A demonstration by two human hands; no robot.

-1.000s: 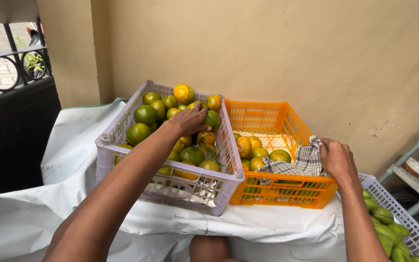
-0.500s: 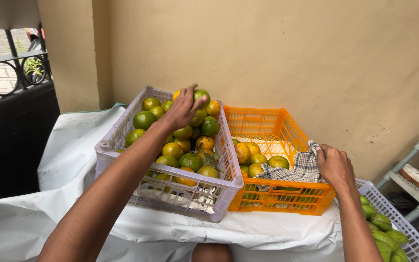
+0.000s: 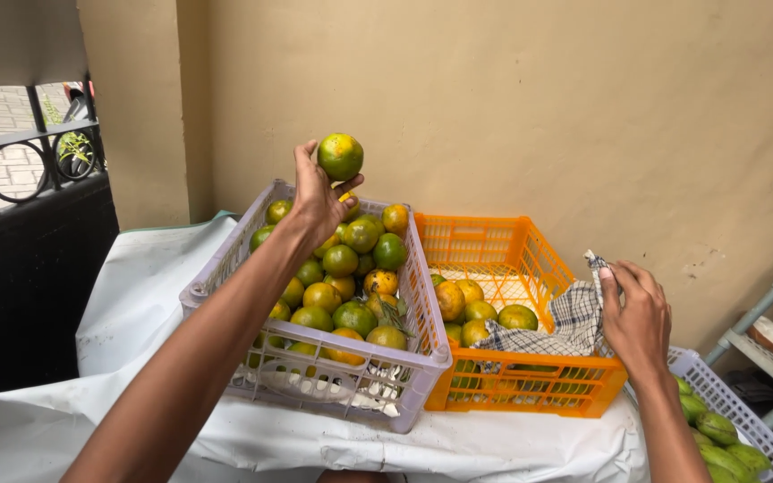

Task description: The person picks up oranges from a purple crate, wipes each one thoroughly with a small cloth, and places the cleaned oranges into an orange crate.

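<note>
Left hand [image 3: 319, 195] grips a round green-yellow citrus fruit [image 3: 340, 156] at its fingertips, raised above the far end of the lilac plastic crate [image 3: 409, 376]. Likely firm, light, smooth-skinned; cup it round the middle. Right hand [image 3: 637, 313] pinches a checked cloth [image 3: 565, 324] on the orange crate's [image 3: 530, 389] right edge.

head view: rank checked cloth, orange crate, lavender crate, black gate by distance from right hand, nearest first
From the right hand:
1. Checked cloth, touching its fingers.
2. Orange crate, directly beneath the cloth.
3. Lavender crate, further left.
4. Black gate, far left.
</note>
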